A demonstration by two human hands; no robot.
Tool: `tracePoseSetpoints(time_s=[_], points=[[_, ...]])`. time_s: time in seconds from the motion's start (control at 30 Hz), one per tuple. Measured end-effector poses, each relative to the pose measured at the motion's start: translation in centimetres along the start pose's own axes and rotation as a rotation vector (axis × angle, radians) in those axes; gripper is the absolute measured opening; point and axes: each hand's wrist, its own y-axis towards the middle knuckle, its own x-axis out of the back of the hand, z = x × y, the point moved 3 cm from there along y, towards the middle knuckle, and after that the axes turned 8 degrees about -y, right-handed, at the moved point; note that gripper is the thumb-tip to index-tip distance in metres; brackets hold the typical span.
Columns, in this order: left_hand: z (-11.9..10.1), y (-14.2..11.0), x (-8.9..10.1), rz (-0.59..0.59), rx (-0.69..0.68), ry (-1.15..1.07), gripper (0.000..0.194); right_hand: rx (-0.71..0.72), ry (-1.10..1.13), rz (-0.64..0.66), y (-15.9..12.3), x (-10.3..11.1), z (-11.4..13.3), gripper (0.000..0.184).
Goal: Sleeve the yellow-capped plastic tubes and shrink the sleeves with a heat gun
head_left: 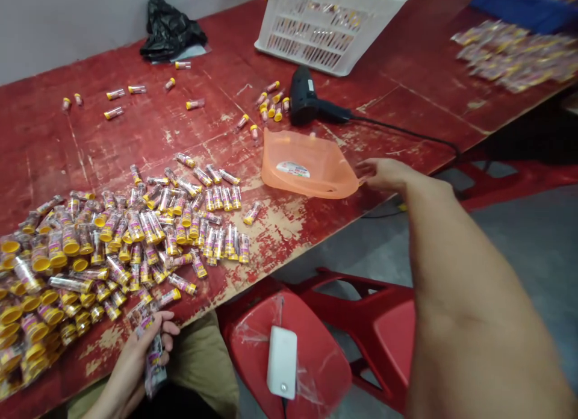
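My left hand [139,350] is closed around a bunch of printed clear plastic sleeves [154,371] at the table's front edge. Beside it spreads a big pile of small clear tubes [135,226] with yellow caps and pink-purple labels, some lying, some standing. My right arm reaches out across the right side. At its end, my right hand [383,173] has its fingers pinched at the near right corner of an orange plastic tray [311,160]. The tray bears a white sticker; the fingertips are partly hidden at its rim.
A black hair dryer [307,100] lies behind the tray, its cord trailing right. Farther back stand a white crate [311,52] and a black plastic bag [169,31]. Loose tubes lie scattered between. Red stools [325,359] stand below the table edge, one carrying a white box [282,362].
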Motion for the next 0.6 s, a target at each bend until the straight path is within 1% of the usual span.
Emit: tracePoseSetpoints(time_s=[0.07,0.1,0.17,0.23,0.27,0.3,0.33,0.37,0.4,0.47,0.5,0.53,0.6], points=[[-0.1,-0.2,0.0,0.031,0.006,0.003,0.045,-0.013,-0.028,0.049,-0.9,1.0,0.6,0.025],[-0.2,-0.3,0.1,0.051,0.013,0.008,0.045,-0.021,-0.040,0.046,-1.5,1.7,0.8,0.034],[-0.5,-0.8,0.1,0.087,0.022,0.027,0.044,-0.040,-0.048,-0.016,-3.7,3.2,0.7,0.046],[-0.9,-1.4,0.3,0.120,0.016,0.054,0.041,-0.050,-0.022,-0.077,-7.4,3.9,-0.2,0.048],[-1.1,-1.6,0.4,0.133,0.004,0.066,0.039,-0.044,0.009,-0.081,-9.8,3.6,-0.8,0.046],[-1.2,-1.8,0.5,0.141,-0.007,0.078,0.038,-0.033,0.049,-0.061,-12.8,2.8,-1.4,0.043],[-1.3,-2.0,0.7,0.146,-0.014,0.090,0.038,-0.016,0.101,-0.007,-16.1,1.4,-1.9,0.040],[-1.3,-2.1,0.9,0.148,-0.015,0.102,0.039,-0.010,0.141,0.060,-19.9,-0.5,-2.3,0.035],[-1.2,-2.2,1.1,0.149,-0.010,0.116,0.039,-0.010,0.183,0.155,-23.8,-2.8,-2.6,0.032],[-0.9,-2.4,1.4,0.166,0.016,0.146,0.040,-0.031,0.291,0.325,-31.8,-7.8,-3.1,0.036],[-0.7,-2.5,1.5,0.181,0.033,0.162,0.040,-0.058,0.343,0.360,-35.4,-10.2,-3.4,0.034],[-0.6,-2.7,1.6,0.199,0.044,0.174,0.041,-0.093,0.387,0.369,-38.5,-12.4,-3.6,0.028],[-0.3,-2.9,1.5,0.238,0.045,0.189,0.042,-0.149,0.483,0.381,-43.1,-16.1,-3.7,0.016]])
